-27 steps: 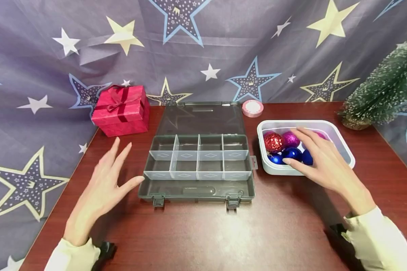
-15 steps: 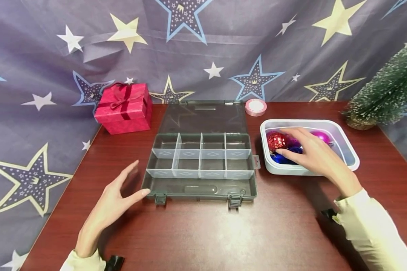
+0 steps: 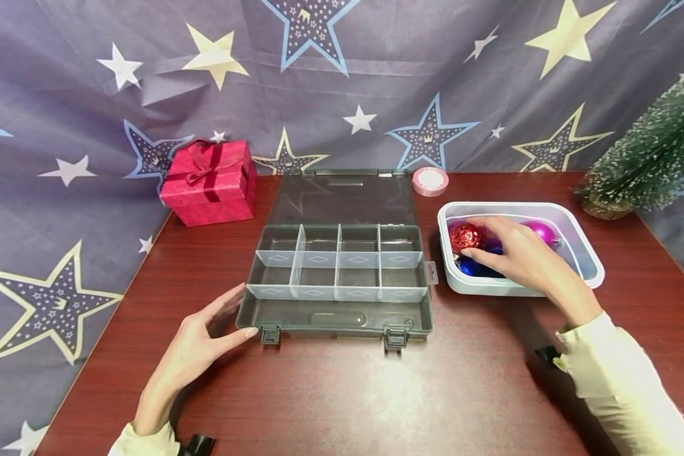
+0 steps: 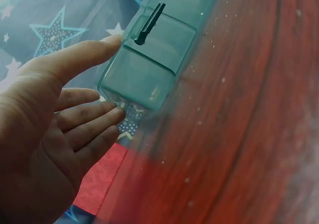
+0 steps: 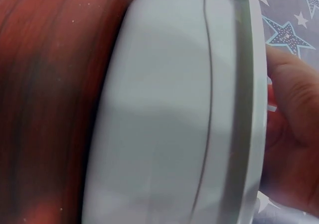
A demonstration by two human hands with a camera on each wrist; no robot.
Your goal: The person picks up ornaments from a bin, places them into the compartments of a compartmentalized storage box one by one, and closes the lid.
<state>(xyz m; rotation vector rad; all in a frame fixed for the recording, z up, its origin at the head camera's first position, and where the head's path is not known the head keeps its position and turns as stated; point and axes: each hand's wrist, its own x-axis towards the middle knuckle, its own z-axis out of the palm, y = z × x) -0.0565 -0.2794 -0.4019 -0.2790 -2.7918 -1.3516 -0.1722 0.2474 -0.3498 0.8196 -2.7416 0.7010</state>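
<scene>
In the head view a dark translucent divided organizer box (image 3: 336, 315) lies on the table with its lid (image 3: 344, 199) laid back. My left hand (image 3: 196, 348) is at its front left corner, thumb by the left latch (image 3: 270, 334), fingers extended along the left side. In the left wrist view the thumb meets the box edge. My right hand (image 3: 527, 256) reaches into a white plastic tub (image 3: 589, 266). Its thumb and fingertips lie on either side of a red bauble (image 3: 465, 237); whether they press it I cannot tell. A blue bauble (image 3: 475, 268) and a magenta bauble (image 3: 541, 233) show beside the hand.
A red gift box (image 3: 208, 183) stands at the back left. A pink ribbon roll (image 3: 430, 182) lies behind the tub. At the right stands a small frosted Christmas tree (image 3: 650, 158). A star-printed cloth (image 3: 319, 101) hangs behind the table.
My right hand has shifted left and down over the red bauble. My left hand has come toward the organizer box, to its front left corner. The view has shifted slightly.
</scene>
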